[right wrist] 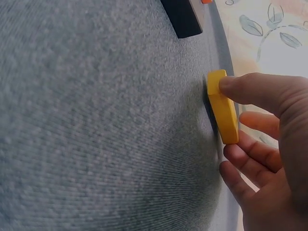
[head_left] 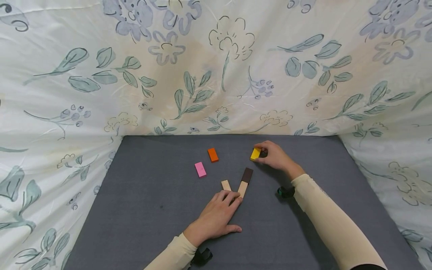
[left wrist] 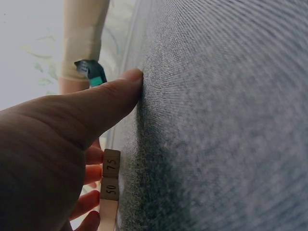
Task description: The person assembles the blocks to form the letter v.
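Observation:
My right hand (head_left: 275, 159) pinches a yellow block (head_left: 255, 154) between thumb and fingertips, at the far right of the grey cloth. In the right wrist view the yellow block (right wrist: 224, 108) looks tilted, with the thumb on one end. My left hand (head_left: 217, 215) lies nearer me, its extended fingers touching a V of pale wooden blocks. One pale block (head_left: 225, 185) forms the left arm; another pale block (head_left: 242, 187) continues into a dark brown block (head_left: 247, 175) on the right. The fingers hide the V's lower part. Blocks marked 75 (left wrist: 111, 163) and 50 (left wrist: 109, 188) show beside the left fingers.
An orange block (head_left: 213, 155) and a pink block (head_left: 200, 170) lie separately left of the yellow one. Floral fabric (head_left: 216, 93) rises behind the grey surface (head_left: 152, 210) and along both sides.

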`<action>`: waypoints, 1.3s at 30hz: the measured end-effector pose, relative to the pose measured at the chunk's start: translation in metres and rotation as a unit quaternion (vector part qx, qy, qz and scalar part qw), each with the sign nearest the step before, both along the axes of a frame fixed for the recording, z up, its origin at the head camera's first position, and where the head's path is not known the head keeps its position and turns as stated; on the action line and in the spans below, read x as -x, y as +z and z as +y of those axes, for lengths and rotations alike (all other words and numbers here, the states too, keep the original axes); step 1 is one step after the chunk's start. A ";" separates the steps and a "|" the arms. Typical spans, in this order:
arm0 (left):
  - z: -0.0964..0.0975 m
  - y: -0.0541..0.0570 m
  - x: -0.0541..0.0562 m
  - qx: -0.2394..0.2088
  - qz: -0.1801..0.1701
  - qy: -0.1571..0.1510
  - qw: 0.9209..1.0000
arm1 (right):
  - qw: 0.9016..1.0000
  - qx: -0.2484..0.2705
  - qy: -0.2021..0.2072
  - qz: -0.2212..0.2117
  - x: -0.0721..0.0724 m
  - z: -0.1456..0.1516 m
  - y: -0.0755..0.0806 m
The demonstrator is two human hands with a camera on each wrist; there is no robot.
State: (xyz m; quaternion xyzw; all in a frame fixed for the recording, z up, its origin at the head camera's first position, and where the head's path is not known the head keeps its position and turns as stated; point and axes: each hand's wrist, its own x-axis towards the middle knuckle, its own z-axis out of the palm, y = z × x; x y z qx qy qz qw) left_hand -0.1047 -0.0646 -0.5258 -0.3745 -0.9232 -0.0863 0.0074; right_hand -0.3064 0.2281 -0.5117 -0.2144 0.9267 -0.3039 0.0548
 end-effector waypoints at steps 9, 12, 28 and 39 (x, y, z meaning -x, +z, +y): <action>0.000 -0.002 0.000 0.001 0.000 -0.001 1.000 | 1.000 -0.001 0.005 0.001 -0.006 -0.005 0.004; 0.000 -0.003 0.000 0.001 0.001 0.000 1.000 | 1.000 -0.004 0.006 0.003 -0.008 -0.006 0.005; 0.000 -0.003 0.000 -0.001 0.002 0.000 1.000 | 1.000 -0.013 0.003 0.011 -0.014 -0.005 0.000; 0.000 -0.003 0.000 0.000 0.004 -0.001 1.000 | 1.000 -0.013 0.000 0.007 -0.019 -0.007 0.004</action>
